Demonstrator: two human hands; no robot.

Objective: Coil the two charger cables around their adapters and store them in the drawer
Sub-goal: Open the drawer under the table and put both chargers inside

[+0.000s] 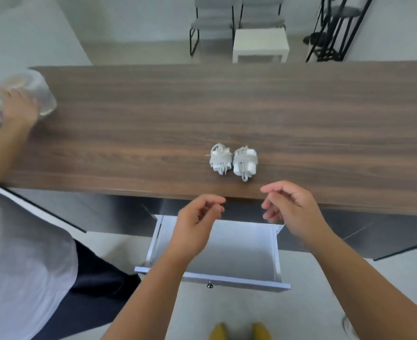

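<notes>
Our left hand and right hand hover loosely curled, empty; both chargers lie just beyond, nearer the right grip, drawer open below.

White chargers, dark wood-grain table, pale lavender drawer, yellow shoes.

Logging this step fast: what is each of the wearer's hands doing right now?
Left hand: open, fingers loosely curled, holding nothing, above the drawer.
Right hand: open, loosely curled, holding nothing, near the two coiled chargers.
</notes>
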